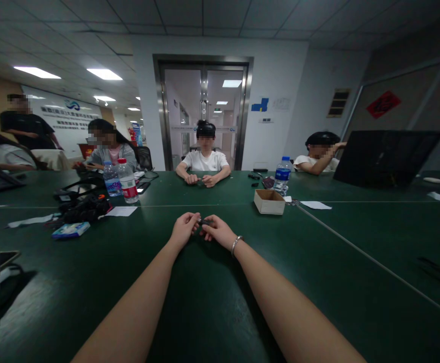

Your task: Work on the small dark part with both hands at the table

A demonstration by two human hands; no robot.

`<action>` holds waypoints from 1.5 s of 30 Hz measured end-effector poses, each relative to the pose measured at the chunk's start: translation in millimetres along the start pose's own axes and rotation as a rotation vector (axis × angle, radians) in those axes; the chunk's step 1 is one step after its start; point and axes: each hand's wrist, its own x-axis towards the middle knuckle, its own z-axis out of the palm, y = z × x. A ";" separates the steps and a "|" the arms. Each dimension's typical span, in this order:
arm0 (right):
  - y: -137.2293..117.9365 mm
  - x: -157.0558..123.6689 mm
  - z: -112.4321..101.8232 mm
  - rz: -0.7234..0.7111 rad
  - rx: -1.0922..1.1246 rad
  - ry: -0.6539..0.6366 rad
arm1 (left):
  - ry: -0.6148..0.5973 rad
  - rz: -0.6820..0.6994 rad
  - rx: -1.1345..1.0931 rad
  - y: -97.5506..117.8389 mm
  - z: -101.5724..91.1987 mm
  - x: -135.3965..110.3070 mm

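Note:
Just above the green table, my left hand [184, 229] and my right hand [220, 231] meet in the middle of the view. Between their fingertips is a small dark slim object [204, 222], too small to name. Its left end is pinched by my left hand's thumb and fingers. My right hand grips the other end, with its lower fingers curled beneath. A silver bangle [236, 245] circles my right wrist. Part of the object is hidden behind the fingers.
The green table [204, 312] has an open cardboard box [269, 202] right of my hands, near a blue-capped bottle [282, 174]. To the left are two bottles, black straps [85, 206] and a blue packet [70, 230]. Across sits a person [204, 159]; a black monitor [388, 157] stands right.

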 end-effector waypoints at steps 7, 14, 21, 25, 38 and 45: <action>1.8 -1.8 5.3 -0.065 -0.139 0.131 | -0.092 -0.060 -0.058 5.2 9.4 -4.7; 2.5 1.6 4.3 0.001 -0.143 0.139 | -0.106 0.101 0.040 1.0 8.8 -3.1; 0.0 -1.7 7.2 -0.060 -0.245 0.086 | 0.165 0.163 0.147 -3.6 15.8 0.6; -2.0 -4.6 9.3 -0.105 -0.415 0.229 | 0.133 0.058 0.058 -0.8 19.1 -1.9; -6.4 -7.9 11.2 -0.105 -0.501 0.276 | 0.136 0.093 0.114 -7.3 22.1 -12.0; 0.9 -4.1 9.0 -0.104 -0.414 0.262 | 0.132 0.010 -0.073 -9.7 22.9 -9.1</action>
